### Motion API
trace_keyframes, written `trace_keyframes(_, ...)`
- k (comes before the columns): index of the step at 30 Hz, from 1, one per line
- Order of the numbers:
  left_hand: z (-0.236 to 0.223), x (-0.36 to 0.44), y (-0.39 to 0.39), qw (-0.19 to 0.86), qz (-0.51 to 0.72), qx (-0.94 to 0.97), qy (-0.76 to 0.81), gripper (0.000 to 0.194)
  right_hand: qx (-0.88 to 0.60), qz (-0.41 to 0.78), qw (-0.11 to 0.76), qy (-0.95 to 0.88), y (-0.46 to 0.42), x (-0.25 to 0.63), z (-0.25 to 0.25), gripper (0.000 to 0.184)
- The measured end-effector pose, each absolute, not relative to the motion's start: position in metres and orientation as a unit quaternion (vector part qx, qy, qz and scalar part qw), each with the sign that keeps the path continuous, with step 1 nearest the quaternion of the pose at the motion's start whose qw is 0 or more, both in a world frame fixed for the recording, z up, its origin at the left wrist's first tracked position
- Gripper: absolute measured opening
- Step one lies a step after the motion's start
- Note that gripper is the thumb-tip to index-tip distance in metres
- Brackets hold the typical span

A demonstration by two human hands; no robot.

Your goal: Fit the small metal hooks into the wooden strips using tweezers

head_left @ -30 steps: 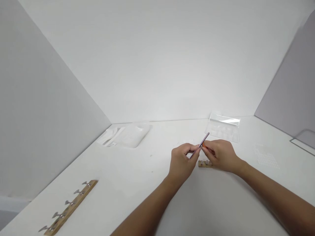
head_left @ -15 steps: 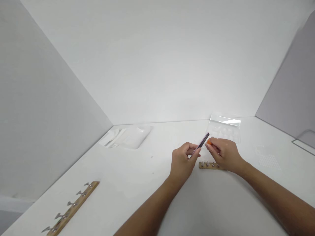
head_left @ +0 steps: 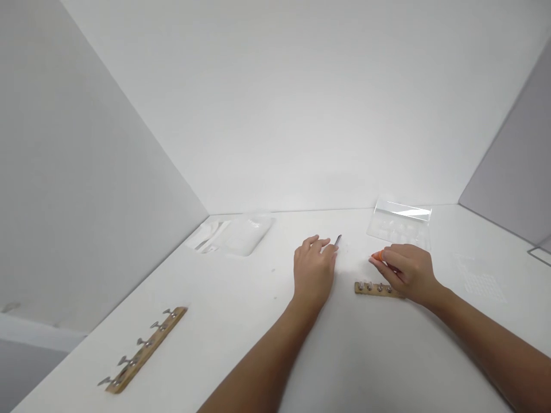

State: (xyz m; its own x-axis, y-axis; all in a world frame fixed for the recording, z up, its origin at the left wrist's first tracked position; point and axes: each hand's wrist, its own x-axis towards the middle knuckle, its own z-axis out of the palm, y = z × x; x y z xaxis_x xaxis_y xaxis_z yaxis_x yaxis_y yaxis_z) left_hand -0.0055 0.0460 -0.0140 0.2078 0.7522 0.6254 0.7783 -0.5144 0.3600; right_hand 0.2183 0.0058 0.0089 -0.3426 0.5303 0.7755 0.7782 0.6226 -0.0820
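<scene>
Head cam, sole view: my R grip (head_left: 408, 272) is pinched closed on 1 orange piece (head_left: 378, 256), at its fingertips. L grip (head_left: 314, 271), fingers loosely spread, is at 1 slim item (head_left: 338, 240); can't tell if held. Prog., I'd judge: items apart, orange piece not set down yet; rest unclear. Count: 2 racks: short rack (head_left: 372, 292), part hidden by R grip, 4 hooks showing; long rack (head_left: 151, 349), well left of L grip, 5 hooks. Plus 2 clear packs: near pack (head_left: 247, 236) beyond L grip's left, far pack (head_left: 400, 222) past R grip.
</scene>
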Motion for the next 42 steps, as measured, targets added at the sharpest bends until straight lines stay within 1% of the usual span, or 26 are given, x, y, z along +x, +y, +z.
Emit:
trace_keyframes(2, -0.007, -0.001, 0.039, -0.039, -0.443, -0.767, -0.463, 0.015, -0.402, -0.176, 0.388, -0.81, 0.006, 0.218, 0.009, 0.038)
trace_keyframes(5, 0.005, 0.009, 0.025, -0.238, -0.489, -0.725, -0.422, 0.01, -0.386, -0.233, 0.371, -0.812, 0.003, 0.216, 0.012, 0.035)
trace_keyframes(7, 0.013, 0.014, 0.015, -0.379, -0.48, -0.674, -0.414, 0.013, -0.369, -0.277, 0.359, -0.811, 0.0, 0.214, 0.017, 0.037)
trace_keyframes(8, 0.016, 0.016, 0.011, -0.424, -0.476, -0.658, -0.4, 0.013, -0.36, -0.297, 0.35, -0.812, -0.002, 0.212, 0.02, 0.037)
trace_keyframes(10, 0.02, 0.018, 0.006, -0.474, -0.476, -0.641, -0.37, 0.013, -0.346, -0.328, 0.331, -0.814, -0.007, 0.209, 0.025, 0.036)
trace_keyframes(14, 0.023, 0.018, 0.003, -0.493, -0.481, -0.632, -0.355, 0.011, -0.34, -0.372, 0.323, -0.801, -0.014, 0.206, 0.034, 0.034)
trace_keyframes(18, 0.021, 0.018, 0.004, -0.539, -0.477, -0.586, -0.371, 0.014, -0.345, -0.386, 0.325, -0.792, -0.014, 0.207, 0.036, 0.037)
trace_keyframes(20, 0.019, 0.018, 0.004, -0.565, -0.48, -0.554, -0.379, 0.019, -0.352, -0.375, 0.33, -0.792, -0.012, 0.208, 0.035, 0.038)
trace_keyframes(23, 0.017, 0.018, 0.005, -0.597, -0.483, -0.518, -0.376, 0.034, -0.356, -0.345, 0.345, -0.797, -0.01, 0.211, 0.032, 0.04)
trace_keyframes(25, 0.017, 0.017, 0.006, -0.616, -0.481, -0.51, -0.359, 0.04, -0.352, -0.322, 0.356, -0.803, -0.009, 0.213, 0.031, 0.042)
trace_keyframes(28, 0.018, 0.017, 0.007, -0.634, -0.479, -0.499, -0.345, 0.043, -0.357, -0.281, 0.366, -0.812, -0.008, 0.214, 0.029, 0.043)
trace_keyframes(31, 0.02, 0.017, 0.006, -0.641, -0.468, -0.488, -0.363, 0.049, -0.369, -0.235, 0.386, -0.812, -0.006, 0.217, 0.027, 0.036)
trace_keyframes(33, 0.022, 0.016, 0.005, -0.648, -0.451, -0.484, -0.378, 0.054, -0.376, -0.196, 0.417, -0.804, -0.005, 0.219, 0.026, 0.031)
trace_keyframes(35, 0.024, 0.016, 0.004, -0.652, -0.438, -0.48, -0.391, 0.058, -0.397, -0.134, 0.452, -0.787, -0.005, 0.219, 0.026, 0.029)
trace_keyframes(37, 0.026, 0.016, 0.003, -0.65, -0.433, -0.479, -0.4, 0.06, -0.433, -0.05, 0.476, -0.764, -0.007, 0.219, 0.025, 0.03)
trace_keyframes(40, 0.028, 0.016, 0.003, -0.648, -0.438, -0.476, -0.402, 0.061, -0.463, 0.05, 0.485, -0.741, -0.01, 0.216, 0.025, 0.037)
trace_keyframes(42, 0.028, 0.017, 0.002, -0.65, -0.441, -0.478, -0.393, 0.06, -0.454, 0.074, 0.48, -0.747, -0.011, 0.214, 0.026, 0.032)
